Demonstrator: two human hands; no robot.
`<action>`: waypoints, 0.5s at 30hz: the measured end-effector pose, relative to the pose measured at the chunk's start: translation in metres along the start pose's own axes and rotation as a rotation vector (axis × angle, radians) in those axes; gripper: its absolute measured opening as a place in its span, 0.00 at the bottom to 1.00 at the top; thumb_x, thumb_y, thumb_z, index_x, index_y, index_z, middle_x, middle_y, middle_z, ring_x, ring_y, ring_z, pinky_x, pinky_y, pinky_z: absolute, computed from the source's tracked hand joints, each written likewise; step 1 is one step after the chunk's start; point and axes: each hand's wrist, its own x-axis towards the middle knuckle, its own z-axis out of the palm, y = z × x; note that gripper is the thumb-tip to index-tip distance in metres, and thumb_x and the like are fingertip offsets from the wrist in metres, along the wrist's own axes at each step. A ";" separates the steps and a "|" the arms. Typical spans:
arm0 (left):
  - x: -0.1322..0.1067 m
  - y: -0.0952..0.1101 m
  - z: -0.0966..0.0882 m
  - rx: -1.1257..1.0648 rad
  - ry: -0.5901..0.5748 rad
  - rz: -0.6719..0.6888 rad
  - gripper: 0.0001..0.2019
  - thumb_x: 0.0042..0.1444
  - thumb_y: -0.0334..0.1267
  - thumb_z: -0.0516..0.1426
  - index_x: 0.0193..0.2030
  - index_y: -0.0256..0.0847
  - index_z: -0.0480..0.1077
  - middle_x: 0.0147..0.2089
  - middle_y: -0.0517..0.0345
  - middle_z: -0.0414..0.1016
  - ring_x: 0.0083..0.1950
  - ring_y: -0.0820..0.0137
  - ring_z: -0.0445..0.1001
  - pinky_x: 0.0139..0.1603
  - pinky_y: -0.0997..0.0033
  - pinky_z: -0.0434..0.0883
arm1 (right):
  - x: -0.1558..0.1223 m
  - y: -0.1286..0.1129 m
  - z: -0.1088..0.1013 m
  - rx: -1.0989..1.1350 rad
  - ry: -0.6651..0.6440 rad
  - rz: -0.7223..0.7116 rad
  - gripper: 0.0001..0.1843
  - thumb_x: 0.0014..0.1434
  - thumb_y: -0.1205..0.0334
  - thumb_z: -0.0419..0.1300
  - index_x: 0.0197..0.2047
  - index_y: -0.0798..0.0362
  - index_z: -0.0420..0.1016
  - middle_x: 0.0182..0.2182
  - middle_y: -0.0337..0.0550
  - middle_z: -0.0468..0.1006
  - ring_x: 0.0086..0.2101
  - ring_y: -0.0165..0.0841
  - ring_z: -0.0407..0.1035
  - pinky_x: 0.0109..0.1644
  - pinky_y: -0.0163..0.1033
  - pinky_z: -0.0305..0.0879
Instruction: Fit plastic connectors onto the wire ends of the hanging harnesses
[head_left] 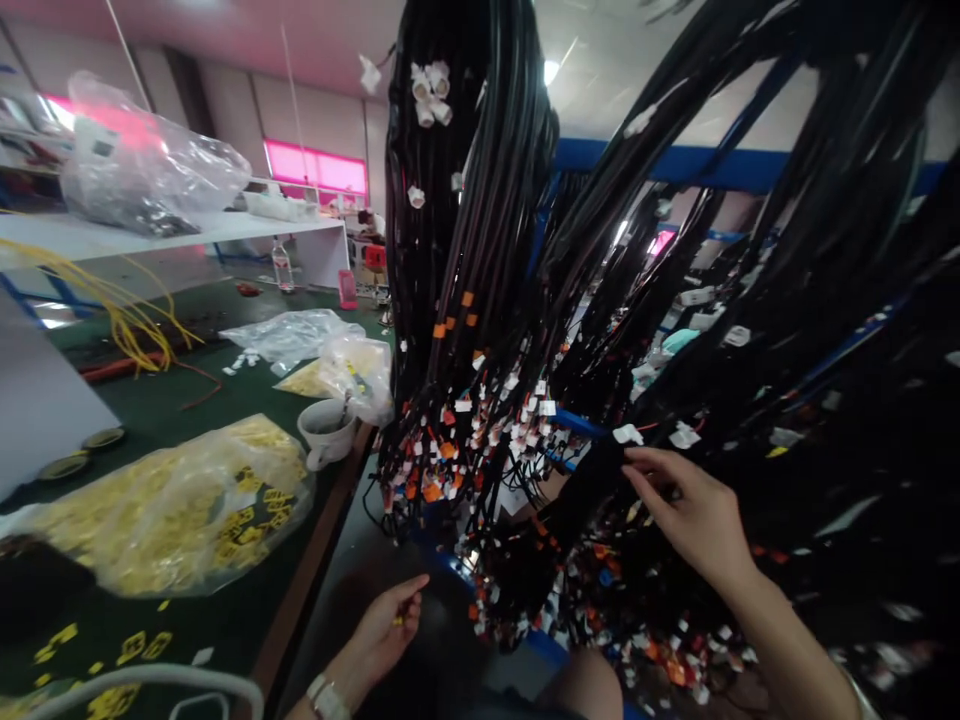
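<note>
My left hand [386, 628] is low in the middle, its fingers curled around a small yellow plastic piece [397, 621] that shows between them. To the right, my right hand [694, 510] is raised among hanging black wire harnesses [472, 220], thumb and forefinger nearly together in a pinch. Just above those fingertips is a white connector [628, 434]; whether they grip it or something smaller I cannot make out. Another white connector [684, 435] hangs close by. Many white and orange connectors [446, 452] cluster at the lower ends of the harnesses.
On the green bench at left lie a clear bag of yellow plastic pieces [180, 500], a white mug [328, 432], and loose yellow pieces [135, 645]. Yellow wires [112, 300] trail from a white shelf [225, 236]. A blue rack beam [675, 165] runs behind the harnesses.
</note>
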 end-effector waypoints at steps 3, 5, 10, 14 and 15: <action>-0.009 -0.002 0.030 0.004 -0.018 0.023 0.10 0.52 0.19 0.52 0.28 0.28 0.73 0.20 0.58 0.66 0.19 0.81 0.64 0.20 0.84 0.64 | 0.014 0.010 -0.014 -0.350 0.040 -0.264 0.16 0.59 0.62 0.57 0.51 0.48 0.72 0.49 0.43 0.76 0.46 0.42 0.68 0.48 0.46 0.66; -0.016 -0.005 0.057 0.009 -0.095 0.049 0.11 0.51 0.18 0.51 0.29 0.29 0.73 0.22 0.57 0.68 0.21 0.80 0.65 0.24 0.84 0.66 | 0.024 0.018 -0.015 -0.516 -0.019 -0.351 0.20 0.59 0.66 0.55 0.55 0.49 0.68 0.53 0.43 0.73 0.49 0.45 0.64 0.49 0.48 0.64; -0.037 -0.011 0.129 0.129 -0.420 0.039 0.09 0.51 0.20 0.55 0.36 0.30 0.75 0.29 0.56 0.72 0.29 0.80 0.69 0.32 0.84 0.67 | 0.038 0.032 -0.007 -0.553 -0.031 -0.399 0.16 0.60 0.66 0.54 0.52 0.50 0.72 0.44 0.44 0.78 0.46 0.46 0.63 0.45 0.49 0.61; -0.053 -0.009 0.176 0.179 -0.610 0.076 0.06 0.54 0.30 0.59 0.37 0.30 0.75 0.33 0.53 0.72 0.33 0.77 0.70 0.37 0.79 0.67 | 0.041 0.031 -0.007 -0.275 0.069 -0.311 0.17 0.59 0.57 0.57 0.51 0.51 0.72 0.34 0.45 0.79 0.41 0.42 0.63 0.44 0.46 0.64; -0.056 -0.007 0.186 0.187 -0.659 0.087 0.07 0.54 0.31 0.59 0.37 0.30 0.75 0.33 0.53 0.72 0.33 0.77 0.69 0.37 0.79 0.66 | 0.041 0.030 -0.009 -0.213 0.071 -0.284 0.19 0.59 0.57 0.57 0.53 0.51 0.70 0.34 0.45 0.79 0.41 0.42 0.62 0.44 0.46 0.64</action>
